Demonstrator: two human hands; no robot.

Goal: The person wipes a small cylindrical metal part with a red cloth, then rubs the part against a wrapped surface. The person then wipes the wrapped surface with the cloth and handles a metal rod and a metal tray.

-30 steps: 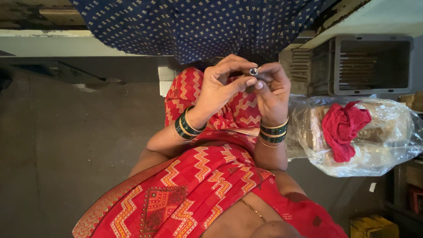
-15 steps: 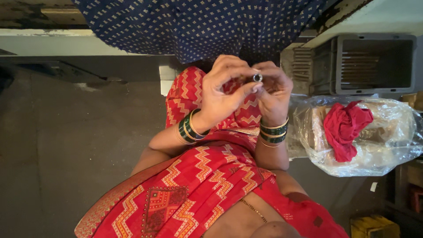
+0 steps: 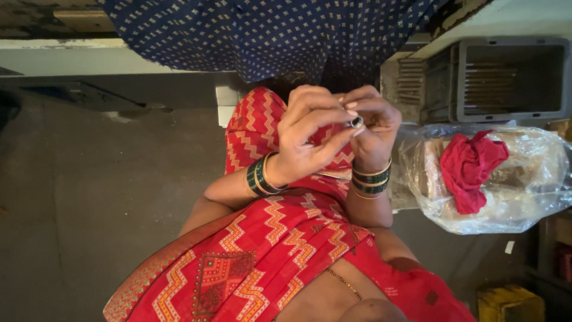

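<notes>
My left hand (image 3: 301, 140) and my right hand (image 3: 375, 128) are raised together over my lap, fingertips meeting. Between them sits a small round metal piece (image 3: 356, 122), ring-like with a dark centre. The thumb and fingers of both hands pinch it. Green and gold bangles (image 3: 259, 176) circle my left wrist, and a similar set (image 3: 370, 179) circles my right. Below the hands lies my red cloth with orange zigzag stripes (image 3: 280, 238).
A clear plastic bag (image 3: 524, 197) holding a red cloth bundle (image 3: 471, 170) lies to the right. A grey plastic crate (image 3: 506, 80) stands behind it. Blue patterned fabric (image 3: 268, 36) hangs across the top. Dark floor (image 3: 89, 197) spreads to the left; a yellow box (image 3: 509, 304) sits bottom right.
The hands stay together and have shifted very slightly. The fingers have worked the small metal piece around between them.
</notes>
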